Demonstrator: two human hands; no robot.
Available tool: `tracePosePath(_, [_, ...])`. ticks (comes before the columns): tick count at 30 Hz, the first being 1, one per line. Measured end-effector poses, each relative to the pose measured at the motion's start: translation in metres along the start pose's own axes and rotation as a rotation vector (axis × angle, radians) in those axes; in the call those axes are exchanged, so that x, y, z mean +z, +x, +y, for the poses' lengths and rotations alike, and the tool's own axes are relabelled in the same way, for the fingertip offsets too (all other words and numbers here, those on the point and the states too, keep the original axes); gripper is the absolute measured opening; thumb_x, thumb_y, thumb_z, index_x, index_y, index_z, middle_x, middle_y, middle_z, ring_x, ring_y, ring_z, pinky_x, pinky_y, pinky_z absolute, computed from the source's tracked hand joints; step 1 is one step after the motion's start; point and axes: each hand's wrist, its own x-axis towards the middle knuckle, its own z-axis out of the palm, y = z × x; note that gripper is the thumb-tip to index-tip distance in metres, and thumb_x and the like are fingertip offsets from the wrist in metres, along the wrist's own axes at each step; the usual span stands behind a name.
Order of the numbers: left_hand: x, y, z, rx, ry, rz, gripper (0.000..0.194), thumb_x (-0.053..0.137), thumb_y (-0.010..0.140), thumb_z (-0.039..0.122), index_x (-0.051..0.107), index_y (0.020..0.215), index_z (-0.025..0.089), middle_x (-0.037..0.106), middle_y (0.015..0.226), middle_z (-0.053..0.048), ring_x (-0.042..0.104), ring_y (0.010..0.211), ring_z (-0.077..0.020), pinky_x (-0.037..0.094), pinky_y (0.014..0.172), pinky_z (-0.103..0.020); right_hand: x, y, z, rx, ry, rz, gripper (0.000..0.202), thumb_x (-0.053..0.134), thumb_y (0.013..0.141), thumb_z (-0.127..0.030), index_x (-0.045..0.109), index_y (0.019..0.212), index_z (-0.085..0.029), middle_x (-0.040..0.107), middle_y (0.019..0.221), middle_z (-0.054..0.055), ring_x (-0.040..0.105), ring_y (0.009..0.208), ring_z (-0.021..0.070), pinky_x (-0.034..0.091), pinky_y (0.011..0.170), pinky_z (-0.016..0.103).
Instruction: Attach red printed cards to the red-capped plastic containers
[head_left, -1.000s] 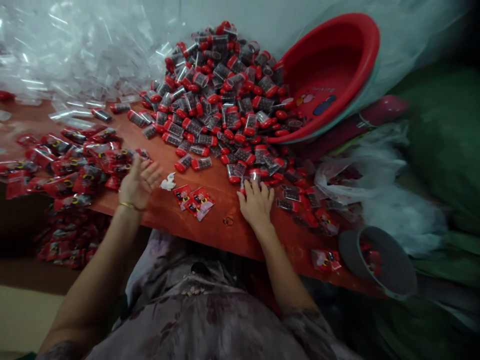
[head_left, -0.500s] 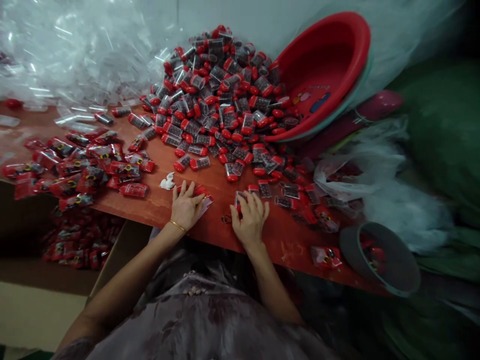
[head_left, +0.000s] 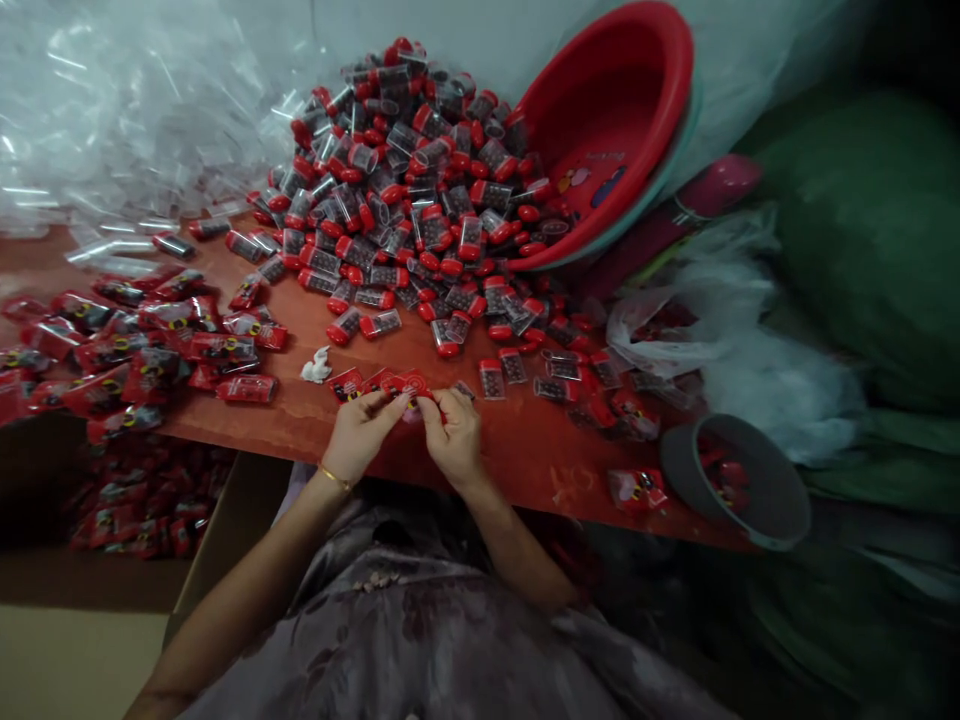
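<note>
Before the heap of red-capped clear tubes [head_left: 420, 215], a red printed packet [head_left: 412, 384] is pinched between the left hand [head_left: 354, 436] and the right hand [head_left: 456, 440], both grips narrow, fingertips nearly meeting. On that same side of the heap lie more flat packets [head_left: 347, 383], partly behind the left hand, and a crumpled white scrap [head_left: 316, 366]. Left of the heap are filled red packets [head_left: 154, 350] and piled clear plastic [head_left: 150, 110]. A tilted red basin [head_left: 622, 115] adjoins the heap's right flank; nearer on that side, loose tubes [head_left: 491, 379], a plastic bag [head_left: 679, 345] and a grey bucket [head_left: 680, 465] crowd the orange-red table [head_left: 536, 455].
</note>
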Motion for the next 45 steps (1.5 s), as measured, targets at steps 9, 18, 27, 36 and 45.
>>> tracePosePath(9, [0.004, 0.006, 0.007, -0.236, -0.344, 0.126, 0.046, 0.087, 0.036, 0.042, 0.054, 0.051, 0.013, 0.059, 0.054, 0.002, 0.054, 0.051, -0.0075, 0.044, 0.051, -0.020, -0.025, 0.014, 0.026, -0.183, -0.086, -0.151, 0.031, 0.032, 0.094, -0.026, 0.063, 0.099, -0.022, 0.067, 0.102, 0.007, 0.056, 0.099, 0.0194, 0.042, 0.089, 0.036])
tracePosePath(18, [-0.003, 0.009, 0.006, -0.348, -0.299, 0.074, 0.048, 0.085, 0.039, 0.048, 0.062, 0.062, 0.013, 0.062, 0.059, 0.000, 0.056, 0.051, -0.0089, 0.046, 0.053, -0.022, -0.068, 0.030, 0.065, -0.282, -0.521, -0.537, 0.029, 0.058, 0.083, -0.031, 0.060, 0.110, -0.020, 0.065, 0.108, 0.009, 0.052, 0.102, 0.0262, 0.030, 0.096, 0.047])
tracePosePath(27, [0.001, -0.004, 0.003, -0.284, -0.231, 0.079, 0.047, 0.083, 0.041, 0.051, 0.060, 0.057, 0.012, 0.062, 0.057, 0.000, 0.054, 0.049, -0.0075, 0.045, 0.052, -0.021, -0.075, -0.022, 0.035, -0.161, -0.111, -0.239, 0.034, 0.061, 0.077, -0.025, 0.057, 0.111, -0.022, 0.069, 0.102, 0.005, 0.065, 0.090, 0.0205, 0.051, 0.082, 0.035])
tracePosePath(36, [0.010, -0.014, 0.006, -0.299, -0.231, -0.005, 0.045, 0.083, 0.042, 0.049, 0.067, 0.062, 0.012, 0.068, 0.062, -0.004, 0.060, 0.056, -0.0124, 0.049, 0.058, -0.025, -0.066, -0.032, 0.014, -0.170, -0.027, -0.196, 0.034, 0.061, 0.076, -0.022, 0.059, 0.110, -0.022, 0.070, 0.099, 0.005, 0.067, 0.089, 0.0192, 0.054, 0.082, 0.032])
tracePosePath(45, [0.022, -0.017, -0.006, -0.192, -0.349, 0.020, 0.040, 0.087, 0.039, 0.038, 0.069, 0.066, 0.012, 0.068, 0.065, -0.001, 0.058, 0.060, -0.0102, 0.047, 0.064, -0.023, -0.041, -0.041, 0.011, -0.155, 0.001, -0.038, 0.034, 0.062, 0.078, -0.025, 0.056, 0.111, -0.022, 0.070, 0.100, 0.005, 0.068, 0.087, 0.0183, 0.055, 0.080, 0.030])
